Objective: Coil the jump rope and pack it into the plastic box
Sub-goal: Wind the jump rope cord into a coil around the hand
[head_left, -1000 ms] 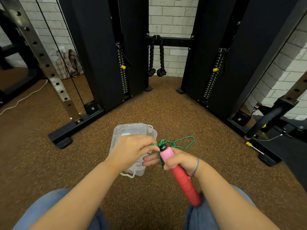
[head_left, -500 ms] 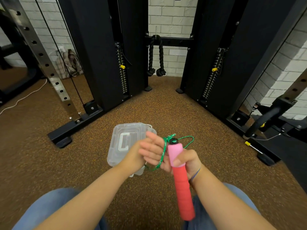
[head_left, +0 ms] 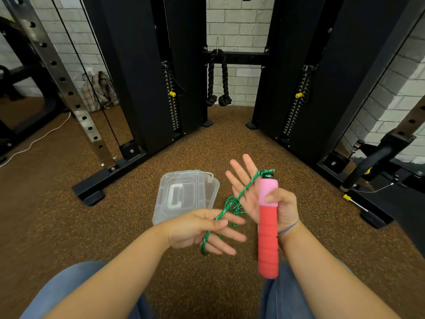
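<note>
Green cord (head_left: 239, 197) of the jump rope runs taut from the black cap at the far end of the handle (head_left: 268, 226), slants down and left across an upturned palm, and ends in the other hand, with a small tangle of loops hanging between the two. The right hand (head_left: 273, 199) pins the pink-and-red foam handle upright under its thumb while its fingers (head_left: 241, 171) are spread wide. The left hand (head_left: 202, 229), nearer and lower, lets the cord pass between loosely splayed fingers. Just left of both hands, the clear plastic box (head_left: 184, 196) lies on the brown speckled floor (head_left: 69, 215), lid on. Black gym machines (head_left: 147, 77) stand beyond.
</note>
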`<action>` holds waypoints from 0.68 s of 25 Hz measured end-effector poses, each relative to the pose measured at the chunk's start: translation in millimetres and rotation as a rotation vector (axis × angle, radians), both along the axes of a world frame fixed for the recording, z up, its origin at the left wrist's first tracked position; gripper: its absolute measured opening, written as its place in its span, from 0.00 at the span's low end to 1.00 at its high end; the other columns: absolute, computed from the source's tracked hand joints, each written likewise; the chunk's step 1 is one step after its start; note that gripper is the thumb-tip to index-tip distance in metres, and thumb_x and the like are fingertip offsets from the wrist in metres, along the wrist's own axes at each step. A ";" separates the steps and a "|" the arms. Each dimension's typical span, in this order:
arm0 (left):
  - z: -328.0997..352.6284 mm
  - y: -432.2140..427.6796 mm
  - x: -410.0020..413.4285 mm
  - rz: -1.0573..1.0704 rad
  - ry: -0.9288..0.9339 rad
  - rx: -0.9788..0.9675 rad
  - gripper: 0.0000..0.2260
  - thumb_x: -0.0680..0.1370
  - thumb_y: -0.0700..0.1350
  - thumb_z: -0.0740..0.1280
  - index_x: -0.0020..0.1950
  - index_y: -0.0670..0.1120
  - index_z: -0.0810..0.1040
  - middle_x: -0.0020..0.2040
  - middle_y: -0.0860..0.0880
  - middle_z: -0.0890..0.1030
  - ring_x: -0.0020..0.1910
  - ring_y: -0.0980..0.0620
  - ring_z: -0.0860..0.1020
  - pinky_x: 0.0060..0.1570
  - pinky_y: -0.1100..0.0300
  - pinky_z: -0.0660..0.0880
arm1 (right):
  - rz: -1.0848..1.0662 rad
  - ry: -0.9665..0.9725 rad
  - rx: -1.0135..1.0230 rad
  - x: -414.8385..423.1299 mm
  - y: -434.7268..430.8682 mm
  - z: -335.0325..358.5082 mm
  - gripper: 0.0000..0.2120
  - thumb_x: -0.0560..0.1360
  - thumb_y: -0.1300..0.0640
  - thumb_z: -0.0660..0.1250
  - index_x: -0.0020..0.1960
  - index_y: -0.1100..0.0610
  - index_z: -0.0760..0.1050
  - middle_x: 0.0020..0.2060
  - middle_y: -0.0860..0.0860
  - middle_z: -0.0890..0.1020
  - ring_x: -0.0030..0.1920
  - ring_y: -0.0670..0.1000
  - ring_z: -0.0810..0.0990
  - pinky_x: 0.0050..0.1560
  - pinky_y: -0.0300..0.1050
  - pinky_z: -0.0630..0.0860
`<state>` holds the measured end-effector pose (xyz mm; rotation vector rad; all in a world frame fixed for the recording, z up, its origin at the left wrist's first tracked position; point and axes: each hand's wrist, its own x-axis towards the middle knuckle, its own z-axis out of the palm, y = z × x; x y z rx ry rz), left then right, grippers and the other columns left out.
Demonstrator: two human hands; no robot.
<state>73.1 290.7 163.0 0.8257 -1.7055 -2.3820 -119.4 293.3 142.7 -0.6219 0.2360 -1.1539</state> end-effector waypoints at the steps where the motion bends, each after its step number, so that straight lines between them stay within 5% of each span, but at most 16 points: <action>1: 0.1 -0.4 1.7 0.000 0.018 0.024 0.13 0.78 0.47 0.58 0.61 0.51 0.74 0.55 0.50 0.83 0.48 0.52 0.83 0.46 0.61 0.80 | -0.011 0.071 -0.003 -0.5 2.8 1.3 0.46 0.60 0.64 0.64 0.76 0.52 0.53 0.75 0.56 0.60 0.75 0.56 0.58 0.73 0.50 0.58; 5: 1.4 -1.6 5.6 -0.032 0.042 0.040 0.14 0.77 0.46 0.58 0.61 0.47 0.76 0.56 0.48 0.82 0.51 0.50 0.83 0.49 0.60 0.78 | 0.003 0.291 -0.108 -1.4 8.5 -4.2 0.51 0.52 0.64 0.65 0.75 0.53 0.56 0.75 0.55 0.61 0.74 0.54 0.61 0.74 0.48 0.54; 10: 2.5 -4.0 7.7 -0.095 -0.002 -0.172 0.15 0.79 0.46 0.57 0.56 0.41 0.79 0.49 0.49 0.85 0.50 0.49 0.83 0.56 0.60 0.73 | 0.065 0.497 -0.051 0.4 10.0 -13.3 0.46 0.52 0.65 0.62 0.71 0.56 0.61 0.70 0.62 0.67 0.64 0.56 0.75 0.61 0.45 0.75; 14: 9.9 -6.0 14.6 -0.060 0.010 -0.260 0.13 0.77 0.50 0.60 0.49 0.45 0.82 0.36 0.51 0.85 0.35 0.53 0.82 0.38 0.62 0.74 | 0.186 0.691 -0.021 4.4 18.6 -14.2 0.41 0.51 0.62 0.63 0.66 0.57 0.71 0.52 0.55 0.83 0.46 0.45 0.83 0.43 0.36 0.76; 16: 11.8 -8.2 17.6 0.026 0.028 -0.302 0.13 0.74 0.54 0.64 0.42 0.47 0.83 0.28 0.52 0.82 0.28 0.55 0.78 0.33 0.63 0.71 | 0.269 0.735 -0.054 9.5 22.8 -14.1 0.31 0.51 0.59 0.63 0.54 0.54 0.81 0.45 0.54 0.85 0.45 0.48 0.84 0.53 0.44 0.76; 17: 11.5 -9.8 18.9 0.073 0.038 -0.331 0.13 0.73 0.56 0.65 0.39 0.48 0.82 0.25 0.52 0.80 0.25 0.55 0.76 0.33 0.62 0.71 | 0.288 0.726 -0.082 12.2 25.0 -15.0 0.29 0.53 0.60 0.63 0.54 0.56 0.80 0.49 0.62 0.83 0.52 0.57 0.82 0.64 0.52 0.72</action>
